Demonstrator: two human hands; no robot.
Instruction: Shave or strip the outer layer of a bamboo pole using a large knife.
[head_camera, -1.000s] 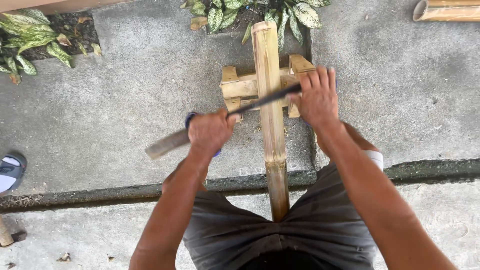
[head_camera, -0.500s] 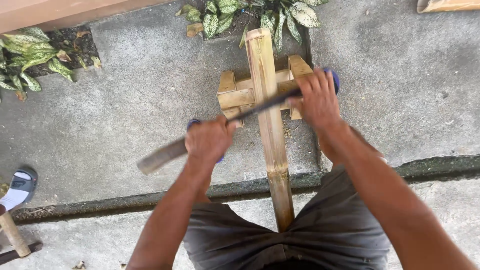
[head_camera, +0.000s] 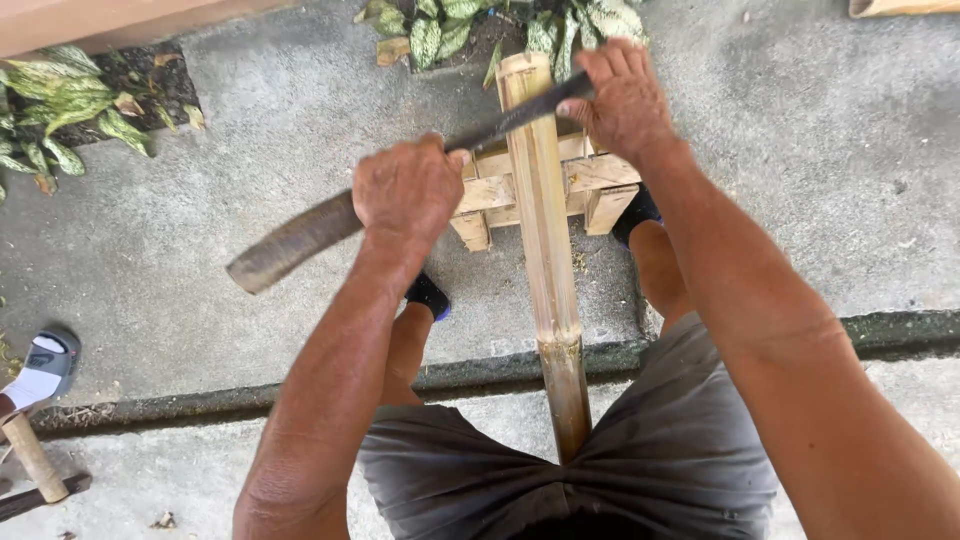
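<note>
Left hand (head_camera: 410, 190) grips the knife (head_camera: 400, 190) handle, right hand (head_camera: 622, 95) presses the blade's far end across the bamboo pole (head_camera: 540, 200) on its wooden block (head_camera: 600, 180); a slip likely cuts the right palm.

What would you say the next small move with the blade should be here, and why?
Probably draw the blade down along the bamboo pole toward the body. The left hand grips the handle, the right hand holds the blade's far end, and the blade crosses the pole near its top, above the wooden block stand.
</note>
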